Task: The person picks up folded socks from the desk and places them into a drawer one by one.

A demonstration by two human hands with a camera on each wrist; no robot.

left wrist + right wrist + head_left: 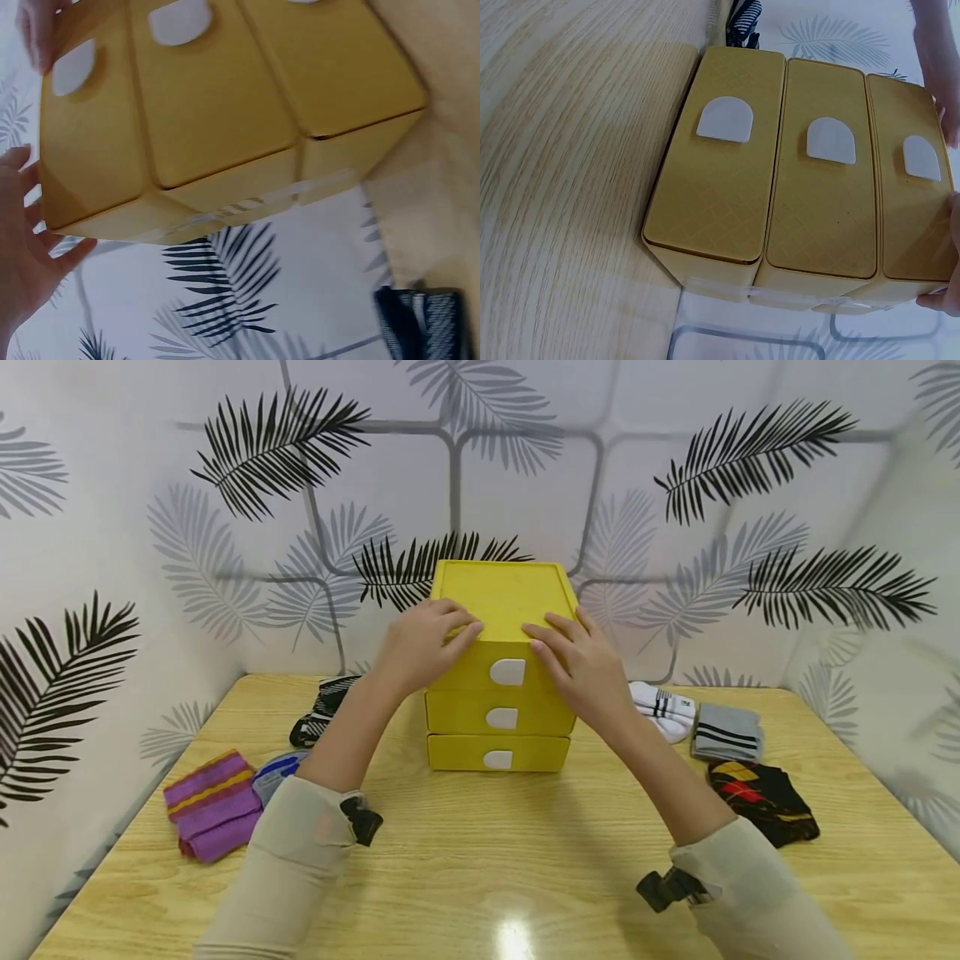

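A yellow three-drawer box (pixel 498 593) with white half-round tabs stands upright on the wooden table, its drawers pushed in. On the left part of its top, near the front edge, rests my left hand (pixel 422 642), fingers bent loosely over the surface. My right hand (pixel 583 670) touches the top's right front corner with its fingers spread. Neither hand holds a loose item. The left wrist view shows the box (pixel 214 112) sideways, with the left hand (pixel 22 255) at its upper corner. All three tabs show in the right wrist view, along with the right hand's fingers (pixel 954 289) at the edge.
Left of the box lie folded purple striped socks (pixel 217 810), blue-grey socks (pixel 276 773) and black-and-white socks (pixel 327 708). To its right are white socks (pixel 663 706), grey striped socks (pixel 726 735) and black argyle socks (pixel 768 806). A leaf-patterned wall (pixel 510 502) stands behind the table (pixel 480 860).
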